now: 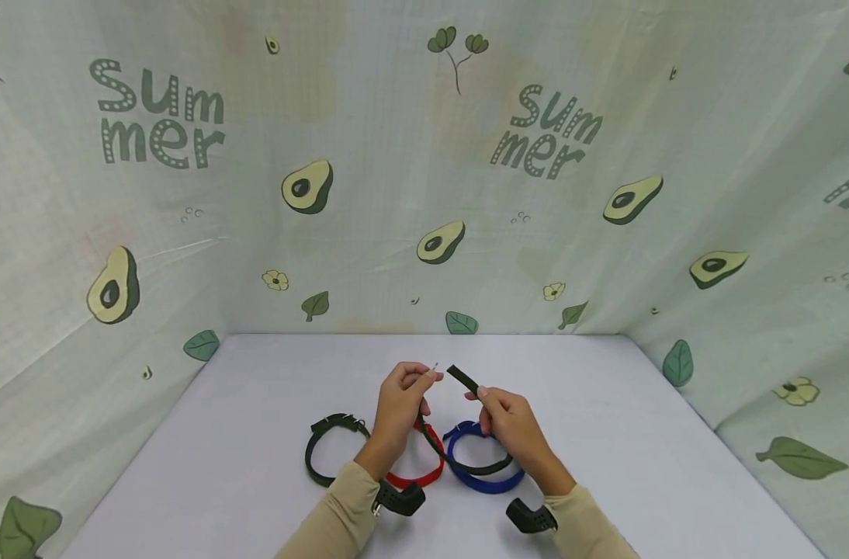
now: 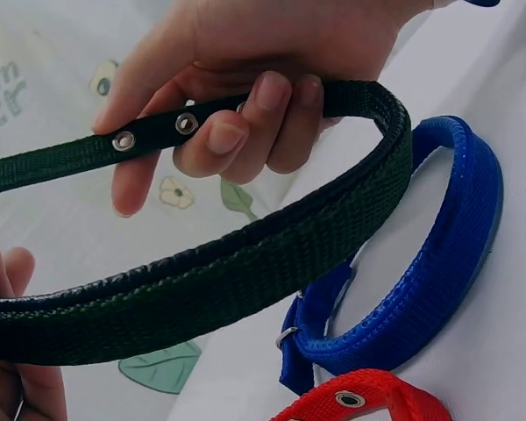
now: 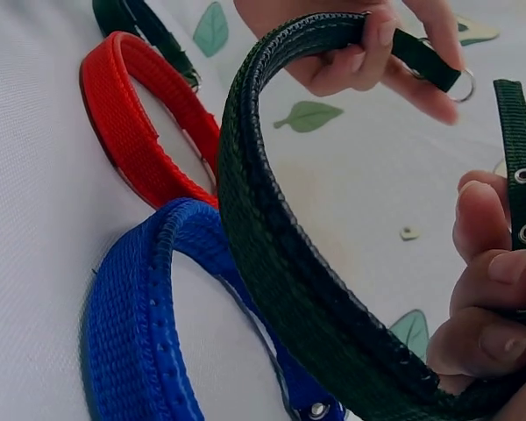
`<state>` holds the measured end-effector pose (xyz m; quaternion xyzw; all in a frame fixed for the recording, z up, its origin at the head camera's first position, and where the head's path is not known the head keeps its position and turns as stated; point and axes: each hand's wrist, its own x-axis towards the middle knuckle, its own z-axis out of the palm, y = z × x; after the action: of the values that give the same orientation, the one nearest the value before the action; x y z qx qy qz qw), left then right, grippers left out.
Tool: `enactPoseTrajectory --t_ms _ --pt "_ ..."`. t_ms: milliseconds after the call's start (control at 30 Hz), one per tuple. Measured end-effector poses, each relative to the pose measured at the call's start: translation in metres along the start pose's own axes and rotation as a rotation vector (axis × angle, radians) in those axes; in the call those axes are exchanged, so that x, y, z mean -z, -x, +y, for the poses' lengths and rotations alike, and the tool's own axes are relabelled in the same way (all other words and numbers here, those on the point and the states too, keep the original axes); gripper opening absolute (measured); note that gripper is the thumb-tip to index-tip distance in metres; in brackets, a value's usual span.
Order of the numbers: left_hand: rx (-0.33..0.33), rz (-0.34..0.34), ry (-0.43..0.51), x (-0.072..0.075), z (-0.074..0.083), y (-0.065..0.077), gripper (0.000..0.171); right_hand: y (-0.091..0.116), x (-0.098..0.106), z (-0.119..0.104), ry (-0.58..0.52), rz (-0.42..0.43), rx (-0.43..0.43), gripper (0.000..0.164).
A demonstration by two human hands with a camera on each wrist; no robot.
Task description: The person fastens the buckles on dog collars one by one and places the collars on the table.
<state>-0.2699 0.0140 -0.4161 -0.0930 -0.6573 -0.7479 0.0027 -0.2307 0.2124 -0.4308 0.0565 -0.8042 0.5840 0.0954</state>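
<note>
A dark green collar [image 2: 245, 281] with a padded lining hangs in a loop between both hands, over the others. My left hand [image 1: 400, 407] pinches its buckle end, where a metal ring [image 3: 463, 85] shows in the right wrist view. Fingers of my right hand [image 1: 514, 423] grip the opposite end, a narrow strap [image 3: 512, 114] with metal eyelets [image 2: 124, 141]. The strap's tip sticks out past the right fingers, pointing toward the left hand with a gap between. Below lie a red collar [image 1: 430, 475] and a blue collar [image 1: 490, 487], both partly covered in the head view.
Another dark green collar [image 1: 311, 460], buckled into a ring, lies left of the red one on the white tabletop [image 1: 208, 481]. A printed cloth [image 1: 369, 256] with avocados and leaves stands behind the table and along both sides.
</note>
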Motion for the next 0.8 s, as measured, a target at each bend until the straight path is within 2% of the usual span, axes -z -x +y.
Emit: enactPoseTrajectory --t_ms 167,467,567,633,800 --pt "-0.021 -0.036 -0.025 -0.002 0.002 0.004 0.035 0.002 0.001 0.0 0.017 0.021 0.021 0.025" --pt "-0.058 -0.134 -0.071 -0.005 0.007 0.007 0.032 0.004 0.005 -0.006 -0.029 0.017 0.077 0.021" --pt "-0.056 -0.153 -0.074 -0.006 0.007 0.007 0.033 0.005 0.005 -0.007 -0.04 0.015 0.079 0.02" --pt "-0.046 -0.159 -0.068 -0.007 0.007 0.007 0.034 0.008 0.005 -0.016 -0.033 0.009 0.08 0.018" --pt "-0.017 -0.15 -0.029 -0.009 0.004 0.01 0.041 0.011 0.003 -0.021 -0.04 -0.007 0.07 0.019"
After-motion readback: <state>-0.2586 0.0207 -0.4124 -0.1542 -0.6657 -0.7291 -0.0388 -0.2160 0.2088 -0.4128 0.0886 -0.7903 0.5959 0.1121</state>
